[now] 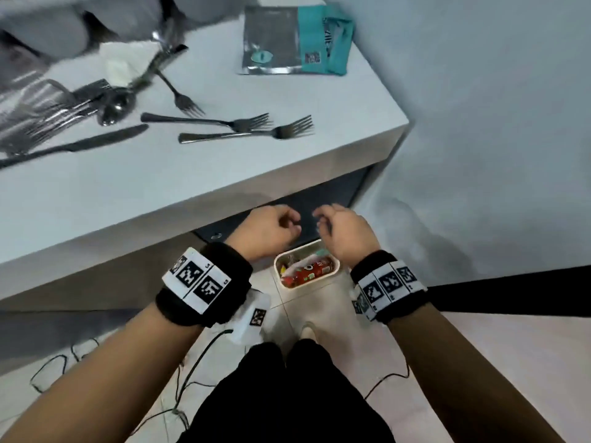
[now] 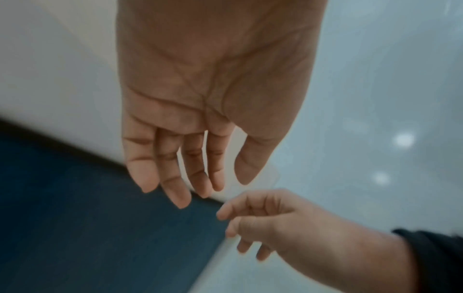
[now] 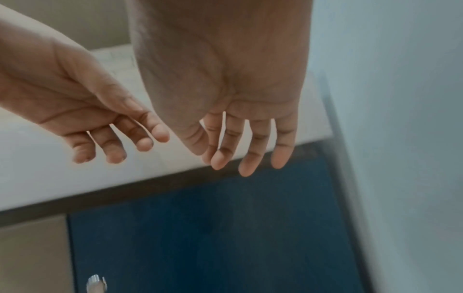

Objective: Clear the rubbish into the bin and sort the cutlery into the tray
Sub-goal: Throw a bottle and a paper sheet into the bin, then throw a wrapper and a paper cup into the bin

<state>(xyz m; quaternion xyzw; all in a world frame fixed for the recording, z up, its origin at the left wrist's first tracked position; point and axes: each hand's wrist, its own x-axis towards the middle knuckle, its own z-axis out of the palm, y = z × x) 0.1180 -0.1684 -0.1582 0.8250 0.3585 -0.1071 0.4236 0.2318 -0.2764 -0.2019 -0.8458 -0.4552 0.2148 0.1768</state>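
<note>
Both hands, left [image 1: 267,231] and right [image 1: 343,233], empty above the bin [image 1: 305,272], fingers slack and holding nothing. Rubbish step in hand, judging by wrappers in the bin. Up on the table [image 1: 335,123]: packet [image 1: 287,39], forks [image 1: 246,132], knife [image 1: 73,147]. Next: reach up, grasp the packet.

Bin [image 1: 336,270] holds red rubbish [image 1: 308,272]; forks [image 1: 246,133] lie on the counter [image 1: 128,187].

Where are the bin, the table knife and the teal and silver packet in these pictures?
bin [image 1: 336,272]: head view, on its pale rim at the right side.
table knife [image 1: 105,139]: head view, on the middle of its blade.
teal and silver packet [image 1: 271,39]: head view, on its silver panel.
</note>
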